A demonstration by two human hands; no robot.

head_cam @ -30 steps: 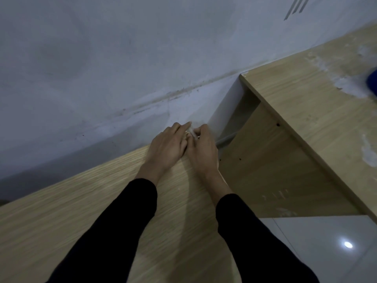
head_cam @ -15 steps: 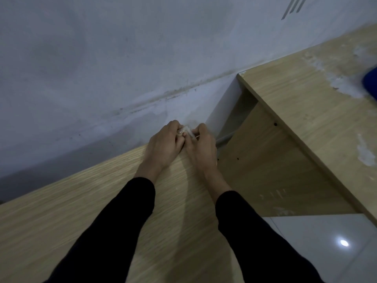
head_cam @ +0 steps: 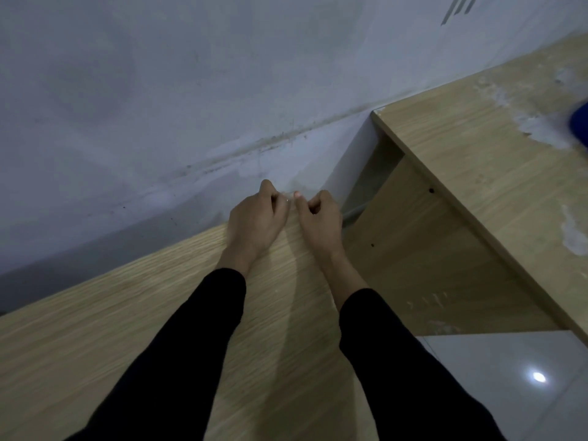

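My left hand (head_cam: 257, 221) and my right hand (head_cam: 321, 221) meet at the far edge of a light wooden board (head_cam: 152, 319), close to the wall. Both have curled fingers. Between their fingertips is a small clear piece (head_cam: 288, 198), thin and hard to make out; the left fingers pinch it and the right thumb and forefinger close on its other end. Black sleeves cover both forearms.
A grey-white wall (head_cam: 191, 90) with a dirty seam runs just behind the hands. At the right stands a wooden desk (head_cam: 477, 160) with white smears, its side panel (head_cam: 429, 256) below. A blue object (head_cam: 581, 125) shows at the right edge, a grey cable (head_cam: 354, 212) by the right hand, glossy floor tiles (head_cam: 509, 377).
The hands have drawn slightly apart, leaving a small gap between the fingertips. The left fingers went from lying flat to curled. The view has shifted a little.
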